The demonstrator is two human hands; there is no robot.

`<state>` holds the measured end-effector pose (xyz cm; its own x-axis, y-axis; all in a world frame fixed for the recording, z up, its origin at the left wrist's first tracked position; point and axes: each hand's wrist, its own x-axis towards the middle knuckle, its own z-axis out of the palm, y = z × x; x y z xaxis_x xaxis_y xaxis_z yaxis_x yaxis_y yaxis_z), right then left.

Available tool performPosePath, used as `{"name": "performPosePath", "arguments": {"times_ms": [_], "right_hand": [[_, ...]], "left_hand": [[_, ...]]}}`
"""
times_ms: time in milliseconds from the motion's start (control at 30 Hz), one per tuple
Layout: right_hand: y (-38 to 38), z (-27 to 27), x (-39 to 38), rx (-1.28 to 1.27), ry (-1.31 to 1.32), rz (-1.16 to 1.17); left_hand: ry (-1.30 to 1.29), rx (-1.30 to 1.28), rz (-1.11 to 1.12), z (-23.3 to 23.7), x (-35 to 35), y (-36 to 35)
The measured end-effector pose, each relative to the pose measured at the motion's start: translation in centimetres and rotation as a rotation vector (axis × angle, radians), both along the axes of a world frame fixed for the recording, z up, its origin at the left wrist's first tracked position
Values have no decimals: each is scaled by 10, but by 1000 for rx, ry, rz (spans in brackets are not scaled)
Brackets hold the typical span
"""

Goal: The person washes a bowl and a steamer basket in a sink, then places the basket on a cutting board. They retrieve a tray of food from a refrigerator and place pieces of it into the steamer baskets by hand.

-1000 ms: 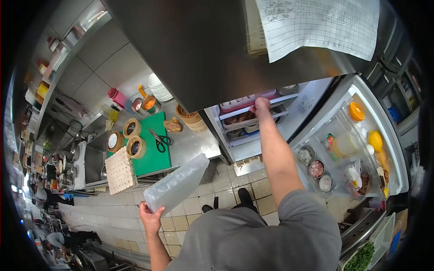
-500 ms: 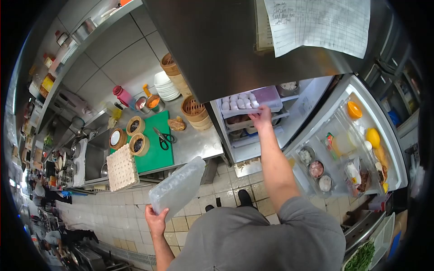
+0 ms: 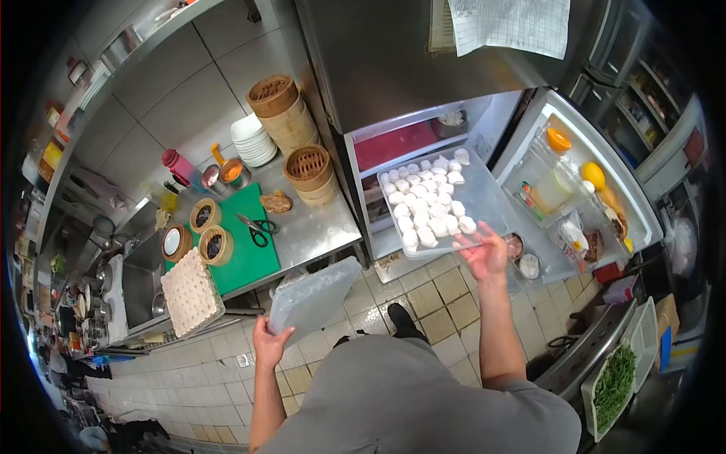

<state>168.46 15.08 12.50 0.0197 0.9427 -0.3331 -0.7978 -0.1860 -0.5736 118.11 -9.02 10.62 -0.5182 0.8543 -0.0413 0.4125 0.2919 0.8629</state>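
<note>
My left hand [image 3: 271, 342] is closed on the lower edge of a frosted plastic lid [image 3: 314, 299], which tilts above the floor. My right hand [image 3: 484, 253] grips the front edge of a shallow translucent tray [image 3: 480, 193]. Rows of round white dumplings [image 3: 427, 200] cover much of that tray, with a bare strip along its right side. The tray stands out in front of the open fridge [image 3: 363, 204], and its far end is near a shelf. Part of my right fingers is hidden by the tray rim.
The fridge door [image 3: 643, 197] stands open at the right, its racks holding food. On the steel counter [image 3: 306, 234] are a green cutting board [image 3: 257, 265], scissors [image 3: 257, 229], bamboo steamers [image 3: 308, 166] and white bowls [image 3: 253, 140]. An egg carton [image 3: 190, 295] overhangs the counter edge.
My right hand has drawn the dumpling tray out of the fridge toward me, baring a pinkish surface inside. My left hand still holds the lid, now slightly farther right.
</note>
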Motion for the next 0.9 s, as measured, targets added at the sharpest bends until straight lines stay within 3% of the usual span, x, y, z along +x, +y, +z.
{"name": "performPosePath", "arguments": {"times_ms": [33, 133, 167, 267, 367, 533, 600, 900], "right_hand": [[-19, 15, 7, -14, 8, -17], [-56, 43, 23, -40, -25, -56], [-63, 50, 28, 18, -11, -28], [-73, 82, 28, 110, -4, 4], [-58, 107, 22, 203, 175, 52], [9, 131, -6, 286, 227, 136], [47, 134, -18, 254, 149, 128], [225, 113, -77, 213, 47, 299]], "left_hand": [[14, 14, -40, -18, -7, 5], [17, -52, -128, 7, 20, 32], [33, 12, -170, -12, 19, 39], [46, -44, -276, 9, 51, 63], [36, -37, -358, 18, 78, 85], [-114, 27, -419, 17, 109, 109], [-286, 64, -456, 23, 122, 117], [-470, 47, -437, 32, 167, 154]]}}
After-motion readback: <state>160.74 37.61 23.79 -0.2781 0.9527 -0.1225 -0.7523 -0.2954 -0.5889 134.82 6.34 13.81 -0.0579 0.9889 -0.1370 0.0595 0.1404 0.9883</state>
